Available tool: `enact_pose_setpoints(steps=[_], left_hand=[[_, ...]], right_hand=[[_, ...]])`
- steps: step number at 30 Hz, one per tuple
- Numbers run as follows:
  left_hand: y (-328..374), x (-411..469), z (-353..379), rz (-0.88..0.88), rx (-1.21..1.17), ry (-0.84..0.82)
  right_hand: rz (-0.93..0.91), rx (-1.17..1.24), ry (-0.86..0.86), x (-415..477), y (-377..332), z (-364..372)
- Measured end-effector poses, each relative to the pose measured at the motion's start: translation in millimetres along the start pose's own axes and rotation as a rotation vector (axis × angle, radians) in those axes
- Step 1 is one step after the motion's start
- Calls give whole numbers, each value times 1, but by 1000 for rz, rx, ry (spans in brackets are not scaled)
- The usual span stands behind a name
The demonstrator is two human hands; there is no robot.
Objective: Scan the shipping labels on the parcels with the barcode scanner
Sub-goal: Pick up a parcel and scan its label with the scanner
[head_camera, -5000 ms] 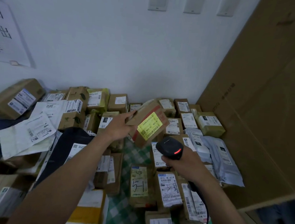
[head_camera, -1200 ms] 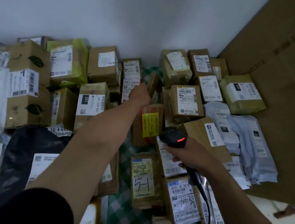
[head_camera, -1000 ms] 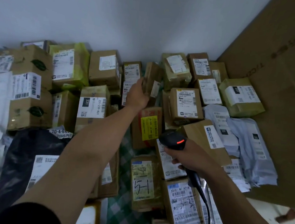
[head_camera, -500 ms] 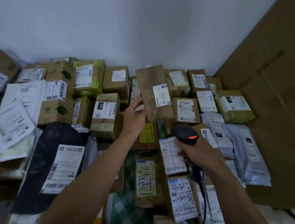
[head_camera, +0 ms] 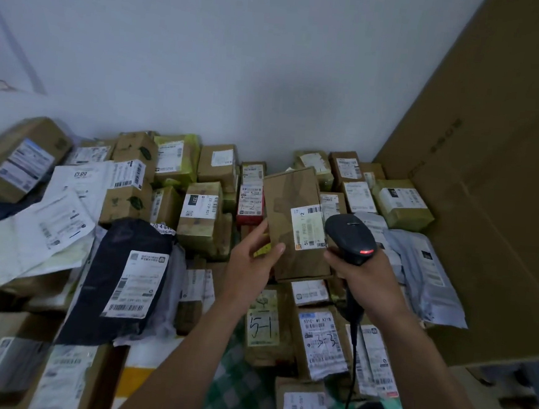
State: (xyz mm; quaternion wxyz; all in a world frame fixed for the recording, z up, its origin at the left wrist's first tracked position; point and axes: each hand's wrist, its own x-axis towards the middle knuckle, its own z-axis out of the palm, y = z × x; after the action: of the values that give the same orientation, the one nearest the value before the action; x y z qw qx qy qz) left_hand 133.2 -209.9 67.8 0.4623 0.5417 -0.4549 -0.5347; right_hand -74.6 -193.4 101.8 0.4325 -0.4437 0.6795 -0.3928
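Step in hand: presenting one parcel for scanning, by my reading; nothing shows whether this label has been read.
Left hand: the left hand point(head_camera: 251, 261) holds a brown parcel point(head_camera: 289, 202) raised above the pile, thumb on its front face and fingers curled behind its lower left edge.
Shipping label: a white shipping label point(head_camera: 308, 228) sits on the parcel's right half, facing the camera and tilted slightly.
Right hand: the right hand point(head_camera: 365, 279) is wrapped round the handle of a black barcode scanner point(head_camera: 351, 238); a red light glows on its head, and its cable point(head_camera: 352, 346) hangs down.
Scanner position: the head is just beside the label's right edge and seems to point past it toward the wall point(head_camera: 241, 57).
Next move: probably drawing the scanner back and turning its window onto the barcode, or angling the parcel toward it.
Surface: a green checked cloth point(head_camera: 237, 392) shows between parcels at the near edge; I cannot tell what lies beneath it.
Pile: labelled parcels point(head_camera: 199, 218) cover the cloth up to its far edge at the wall.
Bags: a black mailing bag point(head_camera: 120, 276) lies left of centre; grey mailing bags point(head_camera: 424, 274) lie toward the right edge.
Containers: every box and bag looks sealed, so contents are hidden.
Right side: a big cardboard carton point(head_camera: 488, 189) stands closed; contents hidden too.
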Motion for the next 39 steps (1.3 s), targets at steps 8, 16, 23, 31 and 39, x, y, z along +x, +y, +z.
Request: enact_pose_setpoints(steps=[8, 16, 23, 31, 39], left_hand=[[18, -2, -22, 57, 102, 26], [59, 47, -56, 211, 708, -112], [64, 73, -64, 149, 867, -202], [62, 73, -68, 111, 861, -242], [63, 74, -70, 107, 864, -239]], right_hand=[[-105, -55, -4, -19, -6, -6], [-143, -250, -256, -37, -26, 0], [-148, -291, -350, -38, -29, 13], [-147, -326, -388, -41, -32, 19], [-132, -330, -409, -39, -33, 20]])
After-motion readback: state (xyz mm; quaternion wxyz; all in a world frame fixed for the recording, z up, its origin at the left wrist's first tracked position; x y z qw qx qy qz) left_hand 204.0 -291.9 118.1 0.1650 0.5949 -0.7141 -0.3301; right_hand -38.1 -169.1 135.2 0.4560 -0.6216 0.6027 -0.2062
